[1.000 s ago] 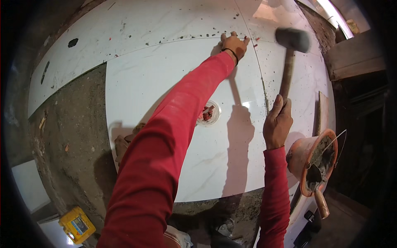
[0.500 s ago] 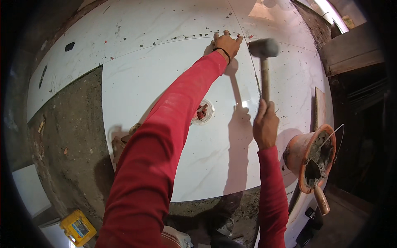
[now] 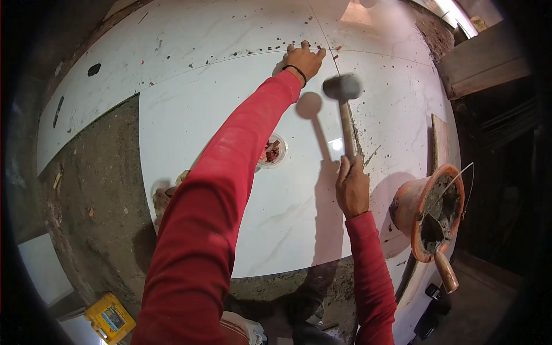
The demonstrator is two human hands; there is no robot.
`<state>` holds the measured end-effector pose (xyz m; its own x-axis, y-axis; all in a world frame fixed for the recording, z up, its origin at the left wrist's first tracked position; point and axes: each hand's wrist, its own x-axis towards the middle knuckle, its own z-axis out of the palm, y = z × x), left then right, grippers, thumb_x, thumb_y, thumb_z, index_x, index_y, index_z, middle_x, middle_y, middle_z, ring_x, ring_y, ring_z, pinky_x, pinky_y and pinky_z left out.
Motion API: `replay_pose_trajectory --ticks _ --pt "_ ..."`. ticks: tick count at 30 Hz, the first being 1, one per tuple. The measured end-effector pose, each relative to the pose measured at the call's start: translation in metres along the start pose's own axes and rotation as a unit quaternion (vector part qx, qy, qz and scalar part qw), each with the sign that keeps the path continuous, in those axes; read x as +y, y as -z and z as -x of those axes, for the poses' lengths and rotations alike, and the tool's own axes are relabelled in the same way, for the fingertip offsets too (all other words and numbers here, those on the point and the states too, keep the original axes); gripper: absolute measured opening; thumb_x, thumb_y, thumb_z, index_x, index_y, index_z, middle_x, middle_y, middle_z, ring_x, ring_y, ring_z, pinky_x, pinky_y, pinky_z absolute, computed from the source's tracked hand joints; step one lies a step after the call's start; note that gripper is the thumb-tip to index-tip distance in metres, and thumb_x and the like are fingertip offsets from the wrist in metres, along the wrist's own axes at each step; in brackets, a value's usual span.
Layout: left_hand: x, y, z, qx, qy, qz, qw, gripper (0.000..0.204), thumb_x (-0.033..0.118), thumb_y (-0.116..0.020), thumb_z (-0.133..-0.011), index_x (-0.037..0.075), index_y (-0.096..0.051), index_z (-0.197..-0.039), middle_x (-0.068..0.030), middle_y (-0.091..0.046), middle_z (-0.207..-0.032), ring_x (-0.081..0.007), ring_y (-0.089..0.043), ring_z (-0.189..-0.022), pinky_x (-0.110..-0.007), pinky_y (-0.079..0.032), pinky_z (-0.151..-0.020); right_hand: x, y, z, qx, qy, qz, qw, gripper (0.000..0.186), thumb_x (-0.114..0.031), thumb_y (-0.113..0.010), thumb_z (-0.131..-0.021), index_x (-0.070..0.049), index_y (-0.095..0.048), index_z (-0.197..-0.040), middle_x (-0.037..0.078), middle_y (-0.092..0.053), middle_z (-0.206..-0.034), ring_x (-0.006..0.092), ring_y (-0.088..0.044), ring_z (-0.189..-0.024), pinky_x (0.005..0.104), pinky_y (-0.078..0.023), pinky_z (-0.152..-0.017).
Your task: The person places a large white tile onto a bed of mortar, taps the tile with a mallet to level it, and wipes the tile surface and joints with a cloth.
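My left hand [image 3: 305,60] lies with fingers spread on the far edge of a large white veined tile [image 3: 287,230], near where the seams cross. A dark band circles that wrist. In my right hand [image 3: 352,187] is the handle of a rubber mallet [image 3: 342,87], whose dark head is over the right-hand seam. The mallet's shadow falls on the tile to its left, apart from the head. Partly behind my left sleeve stands a small clear tub [image 3: 283,158] of red pieces. Small red bits and dark crumbs lie around the left fingertips.
An orange bucket [image 3: 409,204] of wet mortar, a trowel [image 3: 446,271] in it, stands tilted at the right. Rough grey ground [image 3: 98,190] borders the tile's left side. A yellow jug [image 3: 110,317] is at lower left, a wooden strip [image 3: 440,144] at right.
The mallet head has come left and nearer to me, and my right hand has shifted left and slightly nearer with it. My left hand stays on the tile; the view has shifted slightly.
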<state>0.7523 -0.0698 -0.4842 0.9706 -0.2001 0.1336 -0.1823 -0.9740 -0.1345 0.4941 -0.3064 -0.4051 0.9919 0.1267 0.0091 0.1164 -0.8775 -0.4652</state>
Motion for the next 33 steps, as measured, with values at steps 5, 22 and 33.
replay_pose_trajectory --ticks 5,22,33 --pt "-0.019 0.0 0.022 0.041 -0.043 0.017 0.998 0.054 0.014 -0.048 -0.104 0.021 -0.049 -0.158 -0.0272 -0.052 -0.157 -0.0459 -0.069 -0.122 -0.055 -0.06 -0.096 0.004 -0.003 0.029 0.042 -0.019 -0.089 0.995 0.026 -0.026 -0.056 -0.112 -0.002 -0.05 -0.103 0.025 -0.064 -0.066 0.0474 -0.064 -0.057 0.0551 -0.047 -0.049" --pt "-0.014 0.006 0.011 0.015 0.028 0.061 0.998 0.046 0.029 -0.054 -0.109 0.016 -0.052 -0.154 -0.0204 -0.062 -0.146 -0.0444 -0.072 -0.109 -0.052 -0.061 -0.092 0.035 0.023 0.107 -0.053 -0.077 -0.087 0.992 0.022 -0.025 -0.058 -0.109 -0.004 -0.051 -0.105 0.027 -0.065 -0.069 0.0507 -0.065 -0.063 0.058 -0.047 -0.052" --pt "-0.072 -0.009 0.044 -0.079 -0.045 0.213 0.973 0.057 0.03 -0.034 -0.115 0.004 -0.035 -0.166 -0.0194 -0.032 -0.174 -0.0319 -0.03 -0.161 -0.039 -0.02 -0.134 0.019 0.092 0.121 -0.012 -0.063 -0.232 0.971 0.021 -0.018 -0.063 -0.108 0.0 -0.067 -0.118 0.01 -0.067 -0.084 0.017 -0.064 -0.078 0.0347 -0.05 -0.071"
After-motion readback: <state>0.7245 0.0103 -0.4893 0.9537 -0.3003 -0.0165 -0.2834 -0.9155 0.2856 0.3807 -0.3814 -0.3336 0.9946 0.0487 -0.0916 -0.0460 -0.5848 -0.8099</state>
